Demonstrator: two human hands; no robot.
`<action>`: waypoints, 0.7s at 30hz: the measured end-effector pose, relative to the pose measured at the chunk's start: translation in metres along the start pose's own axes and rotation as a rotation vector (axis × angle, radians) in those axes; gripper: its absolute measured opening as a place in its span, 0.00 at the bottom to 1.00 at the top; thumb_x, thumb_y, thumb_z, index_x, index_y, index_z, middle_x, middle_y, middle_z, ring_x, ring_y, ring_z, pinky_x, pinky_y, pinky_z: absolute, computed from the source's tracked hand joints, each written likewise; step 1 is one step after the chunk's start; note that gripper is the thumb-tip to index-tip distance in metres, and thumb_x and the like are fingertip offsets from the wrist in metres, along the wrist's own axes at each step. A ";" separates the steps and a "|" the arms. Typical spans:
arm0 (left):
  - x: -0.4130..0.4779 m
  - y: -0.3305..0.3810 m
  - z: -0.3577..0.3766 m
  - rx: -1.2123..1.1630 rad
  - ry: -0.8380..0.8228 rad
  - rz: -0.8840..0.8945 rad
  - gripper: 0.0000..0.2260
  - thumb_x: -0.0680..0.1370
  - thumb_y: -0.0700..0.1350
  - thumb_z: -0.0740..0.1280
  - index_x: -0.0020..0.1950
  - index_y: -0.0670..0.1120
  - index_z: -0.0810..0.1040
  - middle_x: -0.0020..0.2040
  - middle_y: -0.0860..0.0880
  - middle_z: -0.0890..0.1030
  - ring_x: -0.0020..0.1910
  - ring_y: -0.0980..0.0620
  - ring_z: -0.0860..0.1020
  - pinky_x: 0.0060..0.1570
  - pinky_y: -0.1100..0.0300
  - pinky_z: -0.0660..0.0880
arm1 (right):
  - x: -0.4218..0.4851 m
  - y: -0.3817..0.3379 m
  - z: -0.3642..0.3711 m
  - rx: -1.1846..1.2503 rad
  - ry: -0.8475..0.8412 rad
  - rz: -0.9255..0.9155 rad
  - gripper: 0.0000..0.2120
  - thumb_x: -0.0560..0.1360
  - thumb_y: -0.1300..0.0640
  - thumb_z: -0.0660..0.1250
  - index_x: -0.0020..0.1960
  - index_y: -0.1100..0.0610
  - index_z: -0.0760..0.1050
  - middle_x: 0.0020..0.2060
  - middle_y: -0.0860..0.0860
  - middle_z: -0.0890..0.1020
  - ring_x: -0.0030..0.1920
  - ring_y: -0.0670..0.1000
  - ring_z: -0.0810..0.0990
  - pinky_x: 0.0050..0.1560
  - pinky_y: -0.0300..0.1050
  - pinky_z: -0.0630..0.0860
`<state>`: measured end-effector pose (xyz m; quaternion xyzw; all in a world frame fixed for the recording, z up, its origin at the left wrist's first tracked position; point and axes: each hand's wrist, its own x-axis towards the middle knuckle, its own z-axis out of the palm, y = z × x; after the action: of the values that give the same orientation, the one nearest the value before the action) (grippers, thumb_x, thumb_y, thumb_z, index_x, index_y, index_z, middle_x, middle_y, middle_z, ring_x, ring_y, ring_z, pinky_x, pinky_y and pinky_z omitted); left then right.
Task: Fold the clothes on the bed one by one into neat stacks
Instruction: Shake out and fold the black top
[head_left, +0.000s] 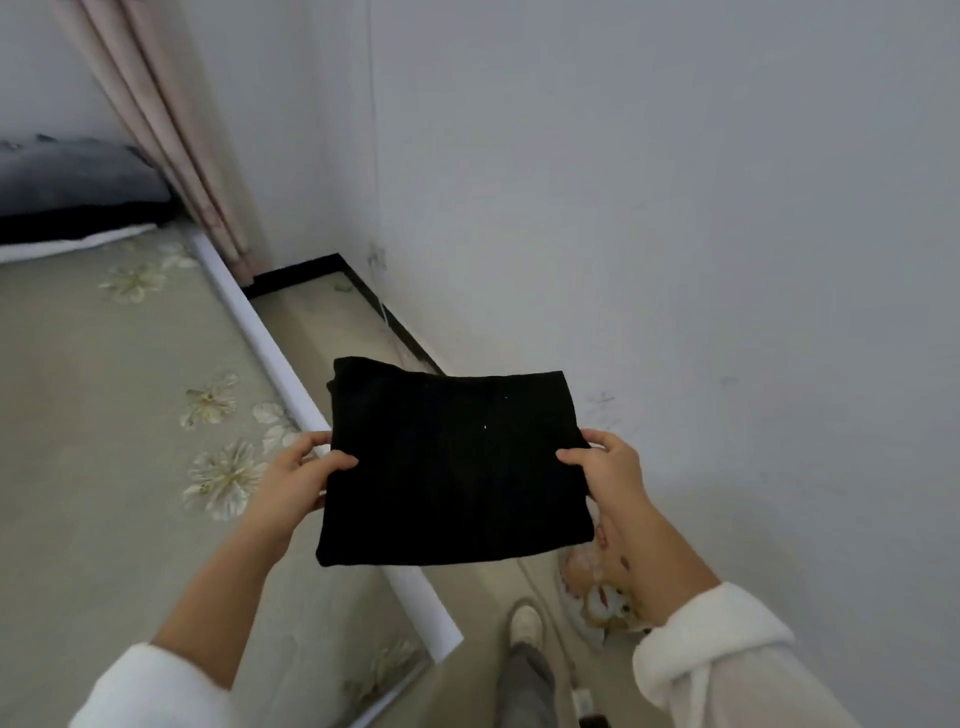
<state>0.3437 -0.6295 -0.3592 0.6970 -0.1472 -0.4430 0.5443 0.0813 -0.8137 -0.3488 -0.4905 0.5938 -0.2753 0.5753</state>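
Observation:
A black garment (454, 462), folded into a flat rectangle, is held in the air over the bed's right edge and the floor gap. My left hand (298, 480) grips its left side, thumb on top. My right hand (608, 467) grips its right side the same way. The bed (104, 415), covered by a pale green sheet with white flowers, spreads out to the left below the garment.
Dark folded bedding (78, 197) lies at the head of the bed beside a pink curtain (171, 130). A white wall (675, 208) stands close on the right. My foot (524, 623) and a patterned bag (597, 587) are on the narrow floor strip.

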 end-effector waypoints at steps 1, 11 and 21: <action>0.015 0.005 0.011 -0.014 0.022 0.001 0.12 0.75 0.40 0.68 0.58 0.49 0.77 0.51 0.43 0.82 0.48 0.47 0.81 0.40 0.58 0.75 | 0.022 -0.010 0.000 -0.009 -0.027 -0.012 0.16 0.71 0.68 0.69 0.57 0.56 0.75 0.48 0.53 0.81 0.46 0.52 0.82 0.46 0.48 0.80; 0.107 0.044 0.088 -0.141 0.274 -0.053 0.13 0.74 0.42 0.69 0.59 0.50 0.77 0.49 0.43 0.83 0.47 0.47 0.83 0.43 0.57 0.76 | 0.206 -0.107 0.008 -0.260 -0.292 -0.209 0.19 0.70 0.63 0.74 0.57 0.51 0.73 0.53 0.48 0.79 0.53 0.51 0.80 0.58 0.50 0.78; 0.168 0.072 0.041 -0.260 0.599 -0.122 0.10 0.75 0.38 0.68 0.55 0.45 0.77 0.45 0.42 0.82 0.41 0.48 0.82 0.37 0.59 0.75 | 0.300 -0.146 0.165 -0.342 -0.610 -0.205 0.18 0.71 0.62 0.74 0.57 0.51 0.73 0.56 0.48 0.79 0.55 0.49 0.78 0.56 0.44 0.76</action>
<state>0.4260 -0.7966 -0.3727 0.7286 0.1195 -0.2651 0.6202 0.3200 -1.0982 -0.3729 -0.6961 0.3799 -0.0693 0.6053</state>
